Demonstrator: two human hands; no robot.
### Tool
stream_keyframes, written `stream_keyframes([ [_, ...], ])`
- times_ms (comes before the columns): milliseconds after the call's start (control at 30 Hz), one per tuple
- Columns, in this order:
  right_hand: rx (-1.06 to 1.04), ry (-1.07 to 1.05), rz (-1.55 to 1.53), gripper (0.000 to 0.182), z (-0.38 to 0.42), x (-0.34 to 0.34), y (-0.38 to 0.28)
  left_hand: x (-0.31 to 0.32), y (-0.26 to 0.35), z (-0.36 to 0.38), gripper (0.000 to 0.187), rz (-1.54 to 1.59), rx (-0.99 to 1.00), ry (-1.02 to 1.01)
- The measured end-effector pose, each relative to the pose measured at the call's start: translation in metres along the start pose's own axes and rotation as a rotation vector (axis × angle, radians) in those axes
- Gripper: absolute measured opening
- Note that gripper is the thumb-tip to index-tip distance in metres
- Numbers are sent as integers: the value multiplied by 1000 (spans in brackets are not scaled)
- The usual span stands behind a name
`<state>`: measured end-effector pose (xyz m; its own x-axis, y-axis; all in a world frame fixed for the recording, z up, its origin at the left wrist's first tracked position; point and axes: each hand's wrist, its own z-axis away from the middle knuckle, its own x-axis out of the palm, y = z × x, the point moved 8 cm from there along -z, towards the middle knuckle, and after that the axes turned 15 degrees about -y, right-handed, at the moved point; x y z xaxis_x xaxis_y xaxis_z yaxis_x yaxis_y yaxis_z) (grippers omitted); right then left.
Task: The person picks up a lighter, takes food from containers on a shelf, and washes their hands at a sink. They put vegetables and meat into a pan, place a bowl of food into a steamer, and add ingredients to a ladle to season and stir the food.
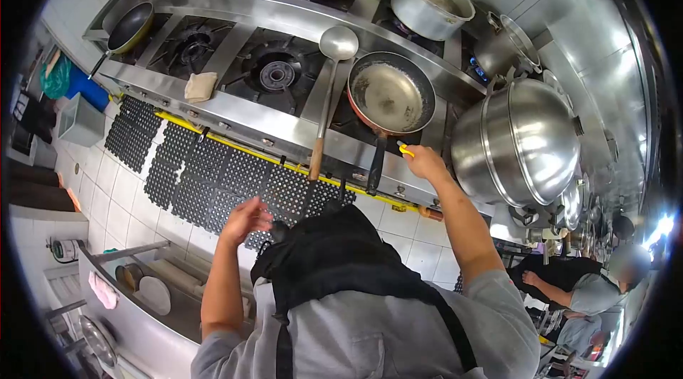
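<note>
My right hand (pixel 425 161) is closed on a small yellow object (pixel 405 150), its tip close to the stove's front edge, right of the pan handle. Just above it a frying pan (pixel 391 92) with a worn, pale inside sits on a burner, its black handle pointing toward me. To the pan's left, a long ladle (pixel 339 43) lies across the stove, its wooden handle hanging over the edge. My left hand (pixel 247 220) is raised over the floor mat, fingers apart and holding nothing that shows.
The steel stove (pixel 235 110) bears a folded cloth (pixel 201 87) and a small wok (pixel 131 27). Behind stands a large pot (pixel 432 3). A big domed steel vessel (pixel 526 141) is at right. Another person (pixel 594 294) is at far right. A steel counter (pixel 142 315) is lower left.
</note>
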<state>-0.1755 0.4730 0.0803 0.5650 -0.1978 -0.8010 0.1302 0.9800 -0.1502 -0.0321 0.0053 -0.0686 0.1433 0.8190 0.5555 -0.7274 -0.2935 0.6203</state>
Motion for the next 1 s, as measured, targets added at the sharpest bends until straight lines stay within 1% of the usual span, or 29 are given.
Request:
stream_keyframes([
  [67,22,-21,-14,34,2,1,-10,-64,-19,41,46,-99,-33,271],
  [100,13,-22,-16,34,-1,3,-14,-112,-47,52,44,-108,-26,381],
  [167,24,-65,16,38,-4,8,-14,-162,-100,86,42,-103,-104,527],
  [200,19,-67,24,38,-5,9,-15,-190,-138,99,43,-44,-147,607],
  [233,12,-56,22,38,-5,12,-15,-218,-185,111,43,51,-203,632],
  [267,5,-48,23,38,-5,14,-14,-236,-226,127,44,45,-219,663],
  [333,-12,-54,51,38,-12,20,-8,-224,-264,164,45,47,-223,700],
  [400,-31,-53,70,38,-16,21,-9,-218,-311,199,45,165,-426,785],
  [500,-39,-58,55,38,-15,21,-16,-205,-351,220,45,210,-381,782],
  [567,-73,-34,84,38,-20,20,-20,-186,-335,223,44,170,-412,788],
  [633,-58,-38,96,38,-21,21,-21,-188,-336,225,43,127,-444,798],
  [700,-38,-40,105,38,-22,21,-21,-199,-332,215,41,179,-311,769],
  [733,-36,-47,127,38,-22,19,-23,-202,-330,213,41,185,-316,766],
  [800,-30,-58,150,38,-20,15,-29,-215,-311,204,39,129,-212,784],
  [833,-29,-67,178,38,-17,13,-34,-217,-305,203,39,129,-218,782],
  [867,-29,-75,206,37,-16,13,-37,-218,-296,203,39,123,-183,766],
  [900,-37,-60,197,36,-18,13,-34,-217,-286,201,38,117,-145,750],
  [1000,-79,-33,140,35,-18,15,-28,-224,-277,207,36,108,-124,739],
])
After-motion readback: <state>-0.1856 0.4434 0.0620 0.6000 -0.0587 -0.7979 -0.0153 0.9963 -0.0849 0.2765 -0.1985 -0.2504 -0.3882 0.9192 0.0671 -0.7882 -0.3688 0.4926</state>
